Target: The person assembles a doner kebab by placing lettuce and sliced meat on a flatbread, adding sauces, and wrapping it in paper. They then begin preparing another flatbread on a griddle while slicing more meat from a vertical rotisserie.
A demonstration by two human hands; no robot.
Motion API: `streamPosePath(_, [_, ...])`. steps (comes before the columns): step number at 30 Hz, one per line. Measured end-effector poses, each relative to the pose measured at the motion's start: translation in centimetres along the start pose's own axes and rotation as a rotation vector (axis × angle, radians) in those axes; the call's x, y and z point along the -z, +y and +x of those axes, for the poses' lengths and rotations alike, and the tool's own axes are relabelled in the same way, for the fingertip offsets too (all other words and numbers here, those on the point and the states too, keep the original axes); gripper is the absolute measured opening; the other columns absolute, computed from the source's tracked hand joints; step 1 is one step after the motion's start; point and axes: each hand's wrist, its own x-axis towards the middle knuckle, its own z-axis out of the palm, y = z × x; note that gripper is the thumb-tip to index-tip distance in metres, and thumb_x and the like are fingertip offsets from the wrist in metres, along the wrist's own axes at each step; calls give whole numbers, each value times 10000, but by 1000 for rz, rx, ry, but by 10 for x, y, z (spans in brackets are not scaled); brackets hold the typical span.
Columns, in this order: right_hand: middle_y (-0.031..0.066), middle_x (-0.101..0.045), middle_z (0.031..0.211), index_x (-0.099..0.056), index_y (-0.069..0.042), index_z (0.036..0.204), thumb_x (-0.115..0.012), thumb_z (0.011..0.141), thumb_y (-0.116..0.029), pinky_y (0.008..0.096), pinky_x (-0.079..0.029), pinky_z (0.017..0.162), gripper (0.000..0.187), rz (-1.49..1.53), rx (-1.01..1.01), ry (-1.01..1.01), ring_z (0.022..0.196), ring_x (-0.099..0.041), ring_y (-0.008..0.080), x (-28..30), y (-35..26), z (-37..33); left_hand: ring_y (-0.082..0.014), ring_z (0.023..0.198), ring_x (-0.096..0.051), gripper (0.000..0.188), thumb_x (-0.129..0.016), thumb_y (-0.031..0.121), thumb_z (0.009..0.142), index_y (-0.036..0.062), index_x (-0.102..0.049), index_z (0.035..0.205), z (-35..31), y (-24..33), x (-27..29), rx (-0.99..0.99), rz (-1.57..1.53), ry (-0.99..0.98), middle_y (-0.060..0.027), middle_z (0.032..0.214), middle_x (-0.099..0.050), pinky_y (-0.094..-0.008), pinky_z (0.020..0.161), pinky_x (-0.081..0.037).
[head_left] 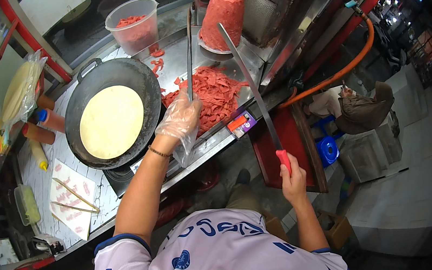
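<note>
My left hand (183, 116), in a clear plastic glove, is closed round a long slim dark metal rod (190, 56) that points up and away; its exact kind does not show. In my right hand (293, 178) is a long knife (253, 89), gripped by its red handle. Its blade slants up to the left, its tip overlapping the cone of red meat (222, 19) on the upright spit; I cannot tell if they touch. Shaved red meat (216, 94) lies heaped on the metal tray (176, 58) beneath the cone, just beyond my gloved hand.
Left of the tray, a black pan (153, 91) holds a flatbread (111, 121). Behind stands a plastic tub (132, 39) of meat. Sauce bottles (52, 121), paper (71, 181) and wooden tongs (74, 196) lie farther left. An orange hose (347, 75) runs right; a person (368, 107) sits beyond.
</note>
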Motion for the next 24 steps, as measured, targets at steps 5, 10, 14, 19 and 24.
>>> streamPosePath(5, [248, -670, 1224, -556, 0, 1362, -578, 974, -92, 431, -544, 900, 399, -153, 102, 19, 1084, -677, 412, 25, -26, 15, -403, 812, -630, 382, -535, 288, 940, -28, -535, 1155, -8, 25, 40, -74, 216, -138, -258, 852, -630, -490, 761, -478])
streamPosePath(10, [244, -680, 1192, -557, -15, 1369, -581, 971, -99, 435, -550, 874, 408, -238, 151, 16, 1043, -683, 412, 34, -43, 21, -391, 657, -635, 381, -536, 315, 900, -14, -530, 1093, -26, 48, 78, 94, 98, -168, -188, 681, -622, -482, 652, -490])
streamPosePath(14, [245, -694, 1107, -546, -40, 1388, -585, 974, -135, 467, -548, 807, 427, -340, 177, 17, 956, -682, 425, 28, -52, 41, -425, 829, -649, 314, -520, 243, 915, -54, -580, 999, -20, 49, 71, -199, 413, -147, -381, 1052, -612, -472, 766, -516])
streamPosePath(19, [248, -694, 1076, -550, -62, 1394, -586, 973, -154, 486, -537, 785, 432, -492, 129, -58, 926, -679, 426, 43, -73, 55, -234, 628, -558, 273, -561, 267, 898, 26, -551, 1024, -15, 33, 75, -265, 364, -184, -120, 697, -550, -408, 599, -452])
streamPosePath(24, [226, -682, 1191, -637, -26, 1294, -610, 937, -119, 426, -531, 885, 370, -344, 130, -85, 1053, -677, 393, 99, -95, 36, -240, 646, -566, 246, -577, 254, 886, 36, -560, 999, -23, 39, 88, -130, 341, -85, -85, 695, -559, -390, 600, -454])
